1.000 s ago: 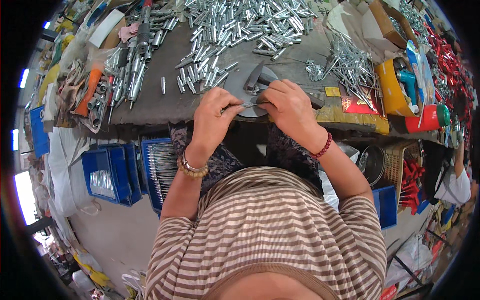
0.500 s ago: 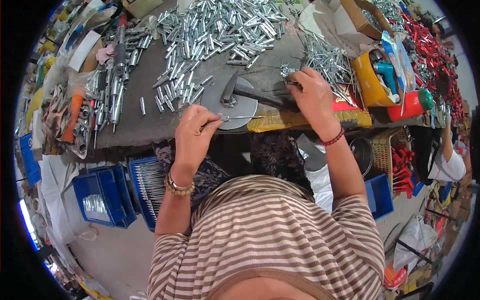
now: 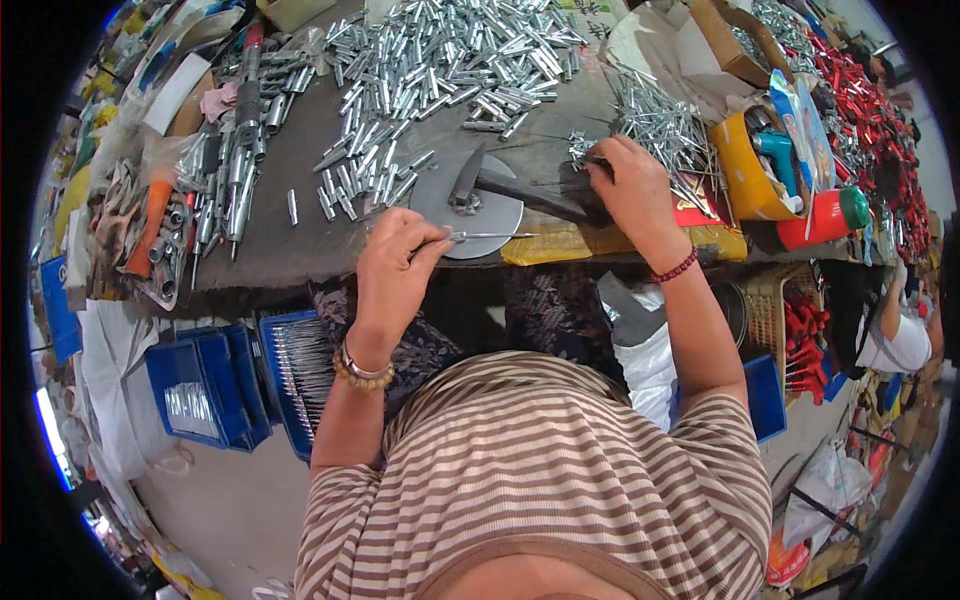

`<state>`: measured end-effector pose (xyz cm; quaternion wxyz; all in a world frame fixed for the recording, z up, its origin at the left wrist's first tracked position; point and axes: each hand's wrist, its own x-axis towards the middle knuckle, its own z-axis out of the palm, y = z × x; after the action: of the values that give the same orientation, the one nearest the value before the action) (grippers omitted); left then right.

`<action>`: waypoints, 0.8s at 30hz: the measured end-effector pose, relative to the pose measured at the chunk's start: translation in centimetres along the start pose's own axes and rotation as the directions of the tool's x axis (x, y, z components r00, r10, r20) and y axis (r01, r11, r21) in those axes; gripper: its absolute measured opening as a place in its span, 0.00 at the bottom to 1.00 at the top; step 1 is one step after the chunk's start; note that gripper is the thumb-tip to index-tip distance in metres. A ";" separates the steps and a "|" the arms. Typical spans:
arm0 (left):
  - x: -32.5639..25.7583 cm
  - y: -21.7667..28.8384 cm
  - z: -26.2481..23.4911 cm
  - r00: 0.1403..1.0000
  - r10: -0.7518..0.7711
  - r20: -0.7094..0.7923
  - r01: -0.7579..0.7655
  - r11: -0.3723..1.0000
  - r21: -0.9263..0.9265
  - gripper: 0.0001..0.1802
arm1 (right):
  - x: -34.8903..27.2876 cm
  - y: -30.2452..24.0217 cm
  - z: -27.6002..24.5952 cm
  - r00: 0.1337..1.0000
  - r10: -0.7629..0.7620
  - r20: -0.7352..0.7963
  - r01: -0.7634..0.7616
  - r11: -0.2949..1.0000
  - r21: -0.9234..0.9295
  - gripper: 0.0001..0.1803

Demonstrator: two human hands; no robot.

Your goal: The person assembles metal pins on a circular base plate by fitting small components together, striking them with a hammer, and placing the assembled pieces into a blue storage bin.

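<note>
Pinched between thumb and forefinger of the left hand [image 3: 396, 260], a slim metal rod [image 3: 492, 236] lies roughly level, its thicker end at the fingertips and its thin end pointing right, across the near part of the grey disc [image 3: 505, 213] on the workbench [image 3: 270, 215]. Whether it touches the disc I cannot tell. Fingers of the right hand [image 3: 636, 185] curl in beside a little heap of small metal parts [image 3: 580, 145], close to the pile of thin rods [image 3: 660, 120]; whether they hold anything is hidden. Between the hands, a hammer [image 3: 530, 193] rests with its head on the disc. The rod looks light, stiff and smooth, so it may roll or slip in oily fingers; the thicker end probably gives the surest hold, while the thin shaft could bend under hard side load
</note>
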<state>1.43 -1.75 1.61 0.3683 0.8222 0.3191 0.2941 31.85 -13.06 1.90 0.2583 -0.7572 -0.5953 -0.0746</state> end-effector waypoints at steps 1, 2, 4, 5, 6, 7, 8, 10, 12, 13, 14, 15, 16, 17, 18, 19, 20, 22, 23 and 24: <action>0.0 0.1 0.0 1.000 -0.006 -0.004 0.006 1.000 0.004 0.06 | 0.0 -0.2 -0.1 0.996 0.083 -0.015 -0.081 0.991 0.107 0.08; 0.0 0.1 0.0 1.000 -0.011 -0.012 0.011 1.000 0.004 0.06 | 0.0 -0.6 -0.1 0.986 0.165 -0.018 -0.158 0.964 0.215 0.08; -0.1 -0.1 0.0 0.999 -0.029 -0.028 0.030 1.000 0.010 0.06 | -0.3 -2.1 -0.4 0.991 0.123 -0.054 -0.103 0.954 0.281 0.10; -0.2 -0.2 0.0 1.000 -0.017 -0.019 0.017 1.000 0.014 0.06 | -0.3 -4.3 -1.1 0.976 0.218 0.030 -0.210 0.880 0.426 0.10; -0.1 -0.3 0.0 1.000 0.000 -0.007 0.000 1.000 0.015 0.07 | -0.5 -6.1 -1.5 0.946 0.300 0.126 -0.319 0.776 0.544 0.11; -0.1 -0.2 -0.1 1.000 -0.010 -0.015 0.011 1.000 0.018 0.07 | -0.8 -7.4 -1.1 0.962 0.237 0.132 -0.269 0.767 0.582 0.13; 0.0 -0.1 -0.1 1.000 0.002 -0.011 -0.002 1.000 0.020 0.06 | -1.0 -8.4 -0.4 0.964 0.230 0.137 -0.266 0.768 0.583 0.13; 0.0 0.0 -0.1 1.000 0.004 -0.018 -0.004 1.000 0.025 0.06 | -1.3 -10.0 1.5 0.999 -0.030 -0.045 0.051 0.798 0.600 0.12; 0.0 -0.1 0.0 1.000 0.004 -0.030 -0.003 1.000 0.031 0.06 | -1.9 -11.0 3.2 0.992 -0.082 -0.093 0.120 0.827 0.549 0.13; 0.0 -0.1 0.1 0.999 -0.003 -0.039 0.004 0.999 0.033 0.06 | -2.1 -11.3 3.9 0.982 -0.127 -0.142 0.181 0.854 0.487 0.15; 0.0 -0.2 0.1 0.999 0.002 -0.038 -0.001 0.999 0.034 0.06 | -2.2 -11.6 4.4 0.982 -0.134 -0.137 0.185 0.851 0.492 0.15; 0.0 -0.3 0.1 0.999 0.008 -0.037 -0.007 0.999 0.035 0.06 | -2.3 -11.8 4.8 0.982 -0.126 -0.144 0.182 0.847 0.499 0.15; 0.0 -0.4 0.2 0.999 0.002 -0.042 0.000 0.999 0.035 0.06 | -2.4 -11.9 5.1 0.981 -0.117 -0.152 0.179 0.844 0.506 0.16; 0.0 -0.4 0.1 0.999 0.008 -0.041 -0.007 1.000 0.020 0.06 | -2.4 -12.1 5.3 0.981 -0.122 -0.148 0.182 0.841 0.510 0.16; 0.0 -0.5 0.1 0.999 0.014 -0.040 -0.014 1.000 0.004 0.06 | -2.4 -12.1 5.4 0.979 -0.132 -0.156 0.192 0.859 0.475 0.17; 0.0 -0.5 0.1 0.999 0.009 -0.045 -0.009 1.000 0.004 0.06 | -2.4 -12.1 5.5 0.976 -0.142 -0.165 0.202 0.875 0.440 0.17; 0.0 -0.5 0.0 1.000 0.006 -0.031 -0.006 1.000 0.009 0.05 | -2.4 -12.1 5.5 0.976 -0.148 -0.162 0.206 0.873 0.443 0.17; -0.2 -0.6 -0.1 1.000 -0.001 -0.022 0.002 1.000 0.015 0.05 | -2.4 -12.1 5.4 0.979 -0.141 -0.148 0.192 0.884 0.427 0.16; -0.2 -0.6 0.0 0.999 0.019 -0.026 -0.019 1.000 0.023 0.06 | -2.5 -12.0 5.3 0.979 -0.144 -0.147 0.194 0.883 0.428 0.16; -0.2 -0.7 0.0 0.999 0.041 -0.030 -0.040 0.999 0.031 0.07 | -2.4 -12.0 5.1 0.977 -0.160 -0.140 0.203 0.900 0.385 0.15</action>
<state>1.09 -1.56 1.03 0.3449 0.8293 0.3126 0.3093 18.92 -10.85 0.15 0.4293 -0.6251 -0.6517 -0.0157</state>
